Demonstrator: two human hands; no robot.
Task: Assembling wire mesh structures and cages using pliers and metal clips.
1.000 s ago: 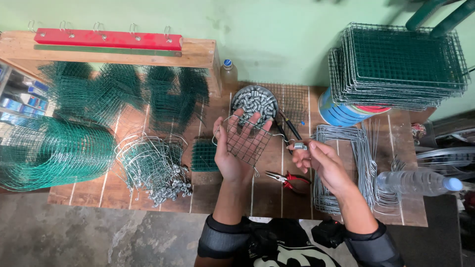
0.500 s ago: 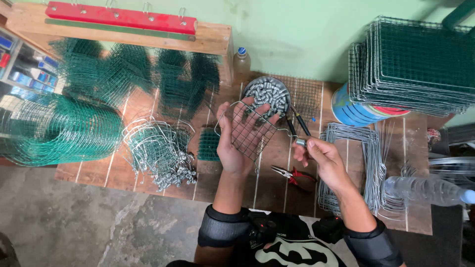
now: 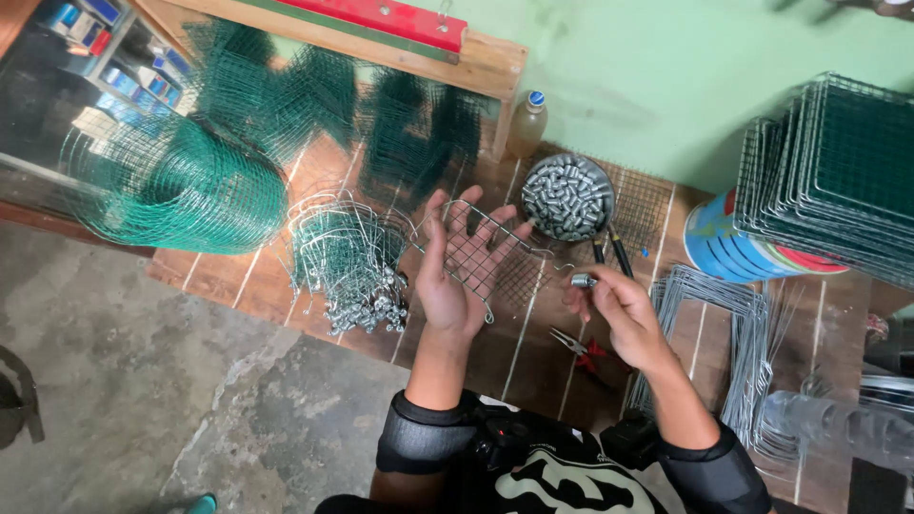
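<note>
The left hand [image 3: 455,276] holds its fingers spread wide behind a small wire mesh panel [image 3: 476,255], while the right hand [image 3: 614,306] pinches a small metal sleeve [image 3: 582,280] just beside the panel's edge. Behind them sits a round bowl of metal sleeves [image 3: 566,196], with red-handled pliers [image 3: 583,350] on the wooden table [image 3: 533,333] beneath. Farther out are a green mesh roll [image 3: 181,190], a blue-capped bottle [image 3: 526,122] and a stack of mesh panels [image 3: 838,171] on a blue tin [image 3: 733,243].
</note>
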